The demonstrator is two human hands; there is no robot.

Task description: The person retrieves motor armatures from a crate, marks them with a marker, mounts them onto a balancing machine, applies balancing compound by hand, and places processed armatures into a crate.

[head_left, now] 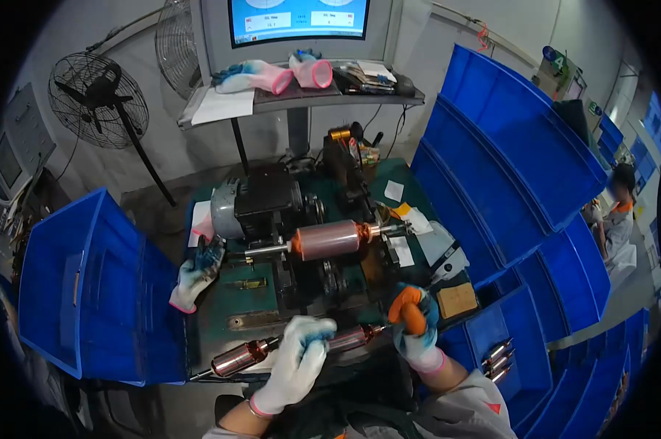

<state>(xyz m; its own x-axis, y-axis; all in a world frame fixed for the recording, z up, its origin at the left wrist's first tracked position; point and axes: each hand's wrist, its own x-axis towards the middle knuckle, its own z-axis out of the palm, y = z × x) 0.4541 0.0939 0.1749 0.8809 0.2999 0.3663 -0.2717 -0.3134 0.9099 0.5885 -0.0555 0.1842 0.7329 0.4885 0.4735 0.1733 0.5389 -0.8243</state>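
Between my hands, at the bench's near edge, lies a motor armature (354, 338) with a copper-coloured core and a thin shaft. My left hand (299, 358), in a white and blue glove, is closed around its left end, and the fingers hide that part. The gloved right hand (416, 329), with orange covers on some fingers, is closed at the shaft's right end. A second armature (240, 358) lies to the left of my left hand. Beyond my hands, a larger rotor (327, 240) rests level on the machine, beside a grey motor (261, 203).
Blue bins (100, 293) stand left, with more blue bins (506, 161) stacked right. Several armatures (499, 358) sit in a right-hand bin. A loose glove (197, 272) and a tan block (457, 301) lie on the bench. Behind are a screen (299, 20), a fan (98, 95) and another person (619, 219).
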